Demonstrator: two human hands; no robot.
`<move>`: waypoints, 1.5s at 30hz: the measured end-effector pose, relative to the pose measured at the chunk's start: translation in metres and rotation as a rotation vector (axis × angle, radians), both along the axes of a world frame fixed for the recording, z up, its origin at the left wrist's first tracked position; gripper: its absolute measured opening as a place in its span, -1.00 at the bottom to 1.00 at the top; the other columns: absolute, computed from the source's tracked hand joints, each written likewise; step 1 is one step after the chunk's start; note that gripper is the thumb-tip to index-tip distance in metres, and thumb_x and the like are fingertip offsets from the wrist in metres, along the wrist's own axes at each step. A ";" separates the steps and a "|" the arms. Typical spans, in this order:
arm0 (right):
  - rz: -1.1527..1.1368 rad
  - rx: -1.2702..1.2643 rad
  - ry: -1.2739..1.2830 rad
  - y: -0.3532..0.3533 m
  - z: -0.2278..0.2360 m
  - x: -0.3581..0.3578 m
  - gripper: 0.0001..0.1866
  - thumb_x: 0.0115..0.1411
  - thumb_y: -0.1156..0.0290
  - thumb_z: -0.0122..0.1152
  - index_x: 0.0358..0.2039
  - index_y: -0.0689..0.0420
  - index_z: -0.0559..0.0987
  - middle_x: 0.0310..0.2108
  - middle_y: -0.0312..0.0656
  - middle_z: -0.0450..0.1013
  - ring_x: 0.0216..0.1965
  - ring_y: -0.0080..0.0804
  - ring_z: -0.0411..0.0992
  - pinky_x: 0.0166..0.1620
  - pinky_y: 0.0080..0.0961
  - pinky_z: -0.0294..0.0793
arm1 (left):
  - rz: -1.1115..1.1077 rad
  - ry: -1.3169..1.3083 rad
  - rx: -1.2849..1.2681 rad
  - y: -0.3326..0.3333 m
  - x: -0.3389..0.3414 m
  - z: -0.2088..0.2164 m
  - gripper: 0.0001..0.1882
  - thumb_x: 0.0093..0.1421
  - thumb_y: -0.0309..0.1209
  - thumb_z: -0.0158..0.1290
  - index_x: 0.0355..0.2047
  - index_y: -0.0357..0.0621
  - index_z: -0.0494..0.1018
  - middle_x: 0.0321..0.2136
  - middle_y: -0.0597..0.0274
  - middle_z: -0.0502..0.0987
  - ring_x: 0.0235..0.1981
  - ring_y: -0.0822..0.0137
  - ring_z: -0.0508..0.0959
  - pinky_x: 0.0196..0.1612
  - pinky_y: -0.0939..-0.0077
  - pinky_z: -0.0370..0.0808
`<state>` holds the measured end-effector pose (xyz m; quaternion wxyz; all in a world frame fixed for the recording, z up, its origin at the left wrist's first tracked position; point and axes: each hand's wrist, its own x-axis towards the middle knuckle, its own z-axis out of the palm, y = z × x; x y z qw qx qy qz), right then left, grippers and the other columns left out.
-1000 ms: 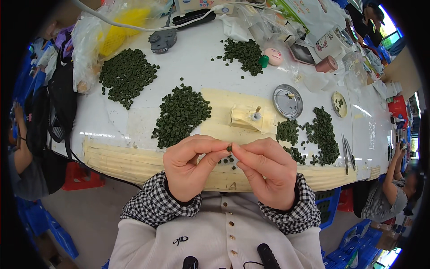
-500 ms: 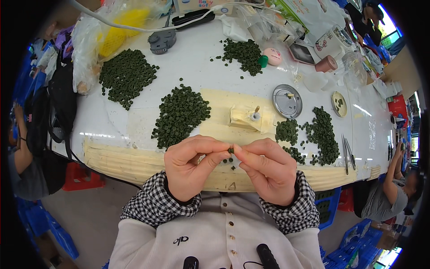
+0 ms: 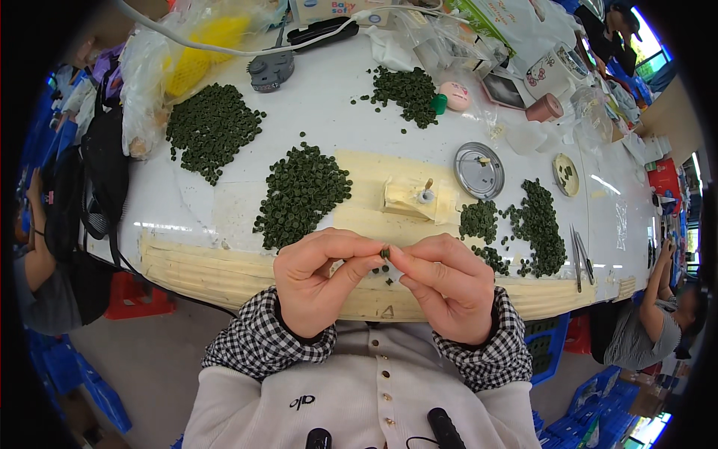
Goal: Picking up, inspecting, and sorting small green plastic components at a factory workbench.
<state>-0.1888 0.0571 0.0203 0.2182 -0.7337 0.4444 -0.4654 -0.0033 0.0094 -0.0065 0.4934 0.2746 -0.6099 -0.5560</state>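
Note:
Over the near edge of the table, both my hands meet at the fingertips around a small dark green round part (image 3: 385, 253). My left hand (image 3: 318, 280) pinches it between thumb and finger. From the other side my right hand (image 3: 452, 288) closes its fingertips on the same part, which they partly cover. Just beyond my left hand lies a large pile of similar dark green parts (image 3: 303, 194). Past my right hand are a smaller pile (image 3: 479, 218) and a longer one (image 3: 542, 232). A few loose pieces sit beneath my fingertips.
A tape-wrapped block with a small post (image 3: 419, 198) stands mid-table. Around it are a round metal dish (image 3: 479, 170), a shallow cream dish (image 3: 566, 174) and tweezers (image 3: 576, 258). Farther back lie more green piles (image 3: 213, 129), a grey device (image 3: 271, 71) and plastic bags. People sit at both sides.
The small part has turned slightly between my fingertips, and my right hand has shifted a little. Everything else on the table stays as it was.

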 end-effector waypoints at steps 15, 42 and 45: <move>-0.129 0.039 0.076 0.006 0.012 -0.015 -0.70 0.03 0.64 0.28 -0.17 0.23 0.62 -0.36 -0.15 0.51 -0.42 -0.34 0.45 -0.37 -0.53 0.44 | 0.008 -0.195 -0.166 -0.001 -0.002 0.007 -0.85 0.04 -0.66 0.21 -0.34 -0.29 0.55 -0.42 0.10 0.59 -0.39 0.33 0.59 -0.33 0.54 0.49; -0.390 0.222 0.314 0.025 -0.004 -0.030 -0.88 0.02 0.58 0.28 -0.38 0.23 0.56 -0.42 -0.14 0.42 -0.41 -0.20 0.44 -0.35 -0.41 0.45 | -0.171 0.997 -0.669 0.042 0.003 0.067 -0.76 0.12 -0.37 0.21 -0.18 0.10 0.53 -0.27 0.45 0.49 -0.29 0.45 0.42 -0.27 0.60 0.40; -0.434 0.233 0.275 0.027 0.002 -0.032 -0.87 0.00 0.59 0.30 -0.39 0.22 0.58 -0.43 -0.15 0.43 -0.43 -0.23 0.45 -0.37 -0.44 0.44 | -0.235 0.925 -0.549 0.052 0.005 0.071 -0.68 0.11 -0.43 0.21 -0.09 0.03 0.52 -0.24 0.45 0.49 -0.28 0.39 0.41 -0.26 0.56 0.41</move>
